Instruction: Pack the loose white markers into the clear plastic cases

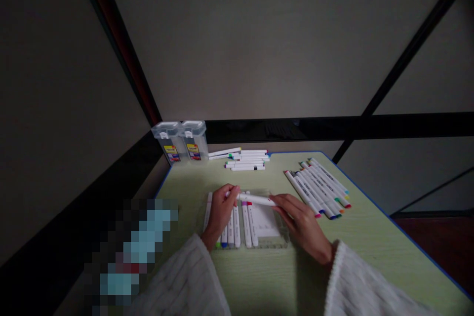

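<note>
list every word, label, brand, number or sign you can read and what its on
No text is readable.
Left lidded clear box: yellow label, print too small.
Right lidded clear box: yellow label, print too small.
Marker pile at right: dark barrel print, blurred.
Held white marker: small red mark, unreadable.
White insert in clear case: faint print, too blurred.

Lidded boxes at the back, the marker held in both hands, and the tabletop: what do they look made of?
Lidded boxes: likely hard plastic, smooth and glossy; their sides look see-through.
Held marker: probably plastic, smooth; its white barrel is even in colour.
Tabletop: perhaps wood-grain laminate; fine streaks show in the pale green, though solid wood can't be ruled out.
</note>
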`<move>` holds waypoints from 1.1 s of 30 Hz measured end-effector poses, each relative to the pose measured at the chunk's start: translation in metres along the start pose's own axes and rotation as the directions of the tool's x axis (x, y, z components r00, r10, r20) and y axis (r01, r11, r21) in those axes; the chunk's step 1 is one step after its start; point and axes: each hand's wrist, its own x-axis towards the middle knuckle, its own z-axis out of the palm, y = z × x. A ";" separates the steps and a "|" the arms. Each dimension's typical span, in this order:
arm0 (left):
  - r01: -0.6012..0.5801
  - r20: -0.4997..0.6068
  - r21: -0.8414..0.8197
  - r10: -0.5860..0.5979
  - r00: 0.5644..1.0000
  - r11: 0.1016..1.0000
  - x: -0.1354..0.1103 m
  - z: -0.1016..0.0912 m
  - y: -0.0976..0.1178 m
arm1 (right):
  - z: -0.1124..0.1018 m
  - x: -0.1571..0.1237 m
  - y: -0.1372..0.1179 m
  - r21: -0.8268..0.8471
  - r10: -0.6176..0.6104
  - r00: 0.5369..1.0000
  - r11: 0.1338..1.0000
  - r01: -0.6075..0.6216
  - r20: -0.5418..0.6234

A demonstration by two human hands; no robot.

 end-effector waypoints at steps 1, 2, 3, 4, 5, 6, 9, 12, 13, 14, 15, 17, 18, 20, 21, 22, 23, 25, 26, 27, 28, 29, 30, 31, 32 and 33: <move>-0.005 -0.010 -0.004 0.005 1.000 1.000 0.000 0.000 0.000 | 0.000 0.000 -0.002 0.011 0.017 1.000 1.000 -0.017 0.026; -0.010 -0.020 -0.007 0.009 1.000 1.000 0.000 0.000 -0.001 | 0.000 0.001 -0.003 0.017 0.035 0.998 0.999 -0.036 0.052; -0.014 -0.030 -0.009 0.013 0.999 1.000 0.000 0.000 -0.001 | 0.000 0.001 -0.005 0.019 0.054 0.996 0.998 -0.055 0.076; -0.017 -0.040 -0.010 0.017 0.999 1.000 0.000 0.001 -0.001 | 0.000 0.002 -0.006 0.014 0.072 0.993 0.997 -0.073 0.096; -0.020 -0.048 -0.010 0.019 0.999 1.000 0.000 0.001 -0.001 | 0.000 0.002 -0.007 0.004 0.087 0.990 0.996 -0.088 0.113; -0.021 -0.053 -0.008 0.020 0.998 1.000 0.000 0.001 -0.002 | -0.001 0.002 -0.008 -0.010 0.100 0.987 0.995 -0.099 0.127; -0.020 -0.062 0.000 0.020 0.998 1.000 -0.001 0.001 -0.003 | -0.001 0.001 -0.009 -0.058 0.124 0.978 0.992 -0.116 0.166; -0.018 -0.071 0.008 0.018 0.997 1.000 -0.001 0.001 -0.004 | -0.001 0.000 -0.008 -0.082 0.139 0.969 0.989 -0.124 0.205; -0.017 -0.072 0.010 0.017 0.997 1.000 0.000 0.001 -0.005 | -0.001 0.000 -0.007 -0.088 0.141 0.967 0.988 -0.125 0.212; -0.015 -0.073 0.012 0.016 0.997 1.000 0.000 0.001 -0.006 | -0.001 0.000 -0.007 -0.093 0.142 0.966 0.988 -0.124 0.218; -0.014 -0.073 0.013 0.014 0.997 1.000 0.000 0.002 -0.006 | -0.001 0.000 -0.007 -0.100 0.144 0.965 0.987 -0.125 0.220; -0.008 -0.070 0.015 0.009 0.998 1.000 -0.001 0.003 -0.008 | -0.001 0.000 -0.006 -0.117 0.155 0.963 0.984 -0.132 0.222; -0.005 -0.068 0.016 0.006 0.998 1.000 -0.001 0.003 -0.008 | -0.002 -0.001 -0.006 -0.132 0.163 0.960 0.982 -0.136 0.226; 0.004 -0.065 0.016 -0.003 0.998 1.000 -0.001 0.004 -0.009 | -0.002 -0.001 -0.006 -0.176 0.178 0.955 0.975 -0.138 0.238; 0.009 -0.064 0.015 -0.008 0.998 1.000 -0.002 0.005 -0.010 | -0.002 -0.001 -0.006 -0.200 0.183 0.952 0.970 -0.136 0.244; 0.015 -0.064 0.013 -0.014 0.998 1.000 -0.002 0.005 -0.010 | -0.002 -0.001 -0.007 -0.222 0.187 0.949 0.966 -0.131 0.252; 0.022 -0.063 0.010 -0.021 0.998 1.000 -0.002 0.005 -0.011 | -0.002 -0.001 -0.007 -0.238 0.189 0.947 0.963 -0.127 0.259; 0.036 -0.058 0.000 -0.036 0.998 0.999 -0.002 0.006 -0.011 | -0.003 -0.001 -0.008 -0.250 0.195 0.942 0.960 -0.126 0.274; 0.044 -0.054 -0.007 -0.045 0.998 0.999 -0.002 0.005 -0.011 | -0.003 -0.001 -0.008 -0.250 0.199 0.938 0.960 -0.128 0.283; 0.053 -0.049 -0.014 -0.054 0.997 0.998 -0.002 0.005 -0.011 | -0.003 -0.001 -0.009 -0.252 0.203 0.935 0.959 -0.129 0.292; 0.062 -0.043 -0.022 -0.063 0.997 0.998 -0.002 0.005 -0.010 | -0.003 0.000 -0.009 -0.255 0.207 0.931 0.958 -0.131 0.300; 0.071 -0.037 -0.030 -0.072 0.997 0.997 -0.002 0.005 -0.009 | -0.003 0.000 -0.010 -0.259 0.208 0.929 0.957 -0.130 0.306; 0.079 -0.031 -0.038 -0.081 0.996 0.996 -0.002 0.005 -0.009 | -0.004 0.000 -0.010 -0.263 0.208 0.928 0.956 -0.127 0.310; 0.086 -0.026 -0.045 -0.088 0.996 0.995 -0.002 0.005 -0.008 | -0.004 0.000 -0.010 -0.267 0.207 0.927 0.956 -0.124 0.313; 0.091 -0.021 -0.051 -0.093 0.995 0.995 -0.003 0.005 -0.007 | -0.004 -0.001 -0.010 -0.268 0.207 0.926 0.956 -0.122 0.316; 0.095 -0.017 -0.055 -0.096 0.995 0.994 -0.003 0.005 -0.006 | -0.004 -0.001 -0.010 -0.268 0.206 0.926 0.956 -0.121 0.317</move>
